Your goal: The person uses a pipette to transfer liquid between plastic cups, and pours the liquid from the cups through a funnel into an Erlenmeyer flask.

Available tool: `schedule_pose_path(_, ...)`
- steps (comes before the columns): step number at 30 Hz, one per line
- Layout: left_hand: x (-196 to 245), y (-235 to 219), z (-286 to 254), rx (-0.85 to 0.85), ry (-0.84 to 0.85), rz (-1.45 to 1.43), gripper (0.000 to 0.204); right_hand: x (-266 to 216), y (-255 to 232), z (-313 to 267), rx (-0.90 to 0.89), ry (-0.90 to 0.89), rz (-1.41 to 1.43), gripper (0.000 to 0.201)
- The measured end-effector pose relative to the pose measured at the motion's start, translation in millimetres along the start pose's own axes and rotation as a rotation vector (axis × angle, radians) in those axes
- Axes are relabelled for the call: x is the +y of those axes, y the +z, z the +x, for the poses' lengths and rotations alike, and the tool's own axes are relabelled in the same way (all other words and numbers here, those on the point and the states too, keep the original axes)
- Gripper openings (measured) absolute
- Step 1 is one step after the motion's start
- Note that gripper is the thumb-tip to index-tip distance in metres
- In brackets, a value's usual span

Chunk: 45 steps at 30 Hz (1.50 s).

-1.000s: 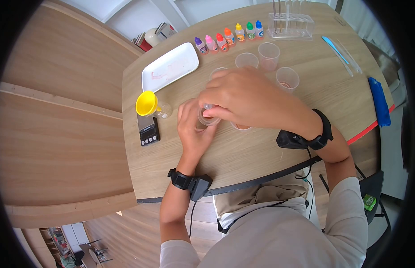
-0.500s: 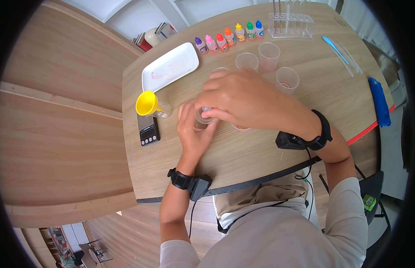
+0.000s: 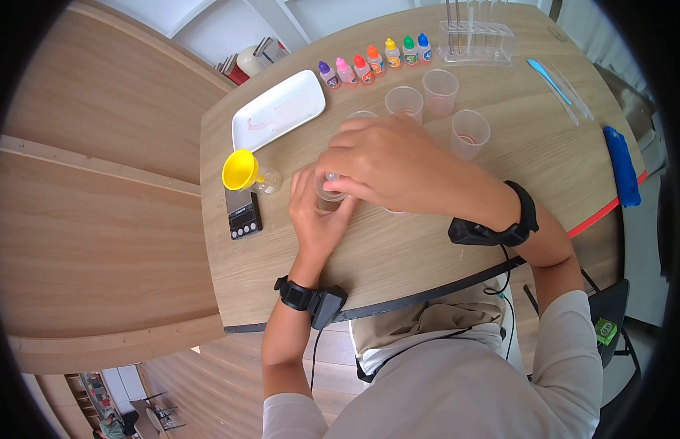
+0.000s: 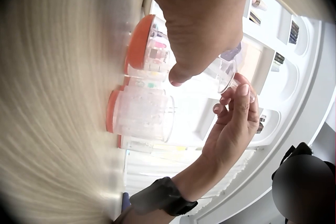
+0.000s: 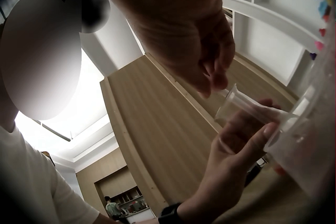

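My left hand (image 3: 316,216) grips a clear plastic cup (image 3: 327,193), fingers on one side and thumb on the other. The right hand (image 3: 387,154) is over the cup's mouth, its thumb and fingertips pinching a thin clear rod-like piece (image 5: 224,92). Most of that piece is hidden by the fingers, and I cannot tell its exact kind. Beyond the right hand stand more clear cups, among them a wide one (image 3: 404,99), a taller one (image 3: 440,92) and one with a little reddish liquid (image 3: 469,134). Another cup is mostly covered by the right hand.
Left of the hands, a yellow funnel (image 3: 240,170) sits by a small glass vessel and a black scale (image 3: 244,221). Farther back are a white tray (image 3: 259,130), several dye bottles (image 3: 376,60) and a test-tube rack (image 3: 477,44). A blue cloth roll (image 3: 621,167) lies at the right edge.
The right hand has shifted slightly left, together with the cup's rim under it. The left hand keeps its grip, almost in place.
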<state>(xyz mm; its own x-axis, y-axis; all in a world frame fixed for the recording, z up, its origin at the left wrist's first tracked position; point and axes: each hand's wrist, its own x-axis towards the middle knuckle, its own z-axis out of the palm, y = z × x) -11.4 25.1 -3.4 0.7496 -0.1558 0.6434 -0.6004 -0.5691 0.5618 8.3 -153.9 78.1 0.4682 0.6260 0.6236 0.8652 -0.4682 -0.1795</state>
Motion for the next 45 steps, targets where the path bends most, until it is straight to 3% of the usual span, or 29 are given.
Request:
schedule_pose_path(17,2.4,1.1,0.4,0.009,-0.032,-0.046,0.037,-0.5,2.5,-0.4,0.026,-0.017,-0.035,0.010)
schedule_pose_path(29,-2.0,2.2,-3.1,-0.004,-0.047,-0.094,0.037,-3.7,3.2,0.9,-0.151,0.086,0.100,0.008)
schedule_pose_path(31,-0.2,1.2,-2.0,-0.016,-0.040,-0.052,0.039,0.5,8.0,-0.5,0.025,0.062,0.138,0.016)
schedule_pose_path(32,-0.3,1.6,-1.8,-0.017,-0.040,-0.052,0.039,0.8,7.3,-0.3,0.025,0.063,0.137,0.016)
schedule_pose_path(40,-4.9,1.6,-4.3,-0.041,-0.035,-0.067,0.041,-0.9,4.6,-0.1,-0.128,0.118,0.129,0.010)
schedule_pose_path(45,-4.8,3.8,-4.6,-0.046,-0.054,-0.077,0.041,-1.1,2.7,-0.3,-0.132,0.168,0.136,0.011)
